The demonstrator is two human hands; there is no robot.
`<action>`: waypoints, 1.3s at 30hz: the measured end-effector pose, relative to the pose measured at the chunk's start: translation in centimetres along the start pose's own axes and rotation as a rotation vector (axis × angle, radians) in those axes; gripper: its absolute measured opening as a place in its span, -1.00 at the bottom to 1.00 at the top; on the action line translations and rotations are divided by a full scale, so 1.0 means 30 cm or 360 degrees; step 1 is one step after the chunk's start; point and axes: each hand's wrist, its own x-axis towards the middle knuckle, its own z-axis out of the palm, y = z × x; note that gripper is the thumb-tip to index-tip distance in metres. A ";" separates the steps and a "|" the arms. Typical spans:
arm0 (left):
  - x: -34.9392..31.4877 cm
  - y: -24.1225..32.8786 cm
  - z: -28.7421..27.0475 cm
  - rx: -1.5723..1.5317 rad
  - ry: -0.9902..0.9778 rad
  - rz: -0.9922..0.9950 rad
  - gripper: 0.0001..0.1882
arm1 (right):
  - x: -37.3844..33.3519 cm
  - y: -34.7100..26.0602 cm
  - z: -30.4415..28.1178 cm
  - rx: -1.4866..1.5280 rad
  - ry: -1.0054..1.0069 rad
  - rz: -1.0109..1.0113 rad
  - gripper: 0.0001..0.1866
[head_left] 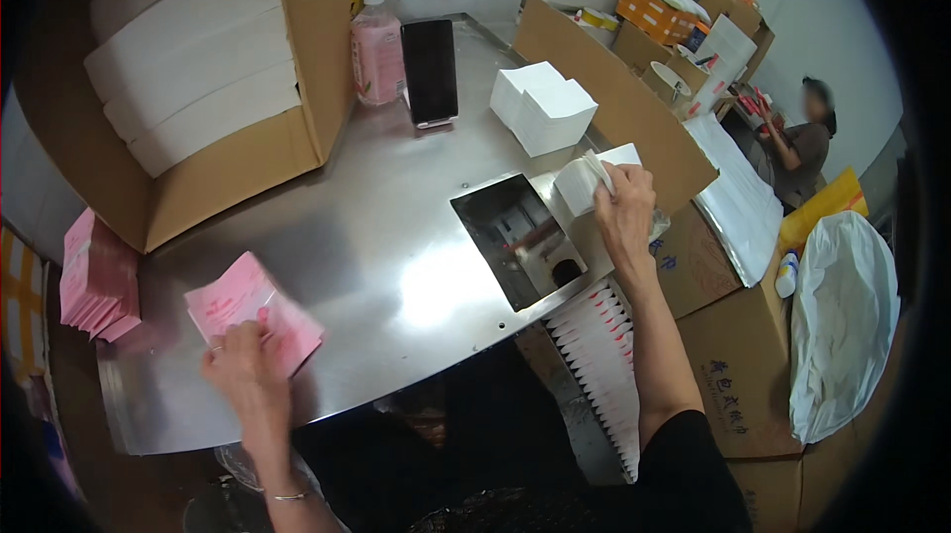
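Observation:
My left hand [248, 374] is at the near left of the metal table, its fingers closed on the lower edge of some pink printed plastic wrappers [236, 297] lying there. On the right, my right hand [626, 211] reaches to a small stack of folded white tissues [578, 186], with fingers and thumb pinching some at its near end. Just behind that stands a larger block of folded white tissues [545, 122]. Between my hands, nearer the right one, a rectangular opening [517, 241] is cut into the tabletop. How many tissues the right fingers hold is hidden.
A carton [312, 57] of white tissue stacks stands at the back left, beside a pile of pink packets [97, 275]. A phone [429, 72] on a stand and a pink bottle [376, 53] are behind. Cardboard boxes [738, 365] line the right; another person [802, 142] sits farther off.

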 end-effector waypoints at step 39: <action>0.004 0.429 0.131 0.0018 -0.0426 0.0815 -0.50 | -0.080 -0.088 0.006 0.0187 -0.0207 -0.0303 -0.64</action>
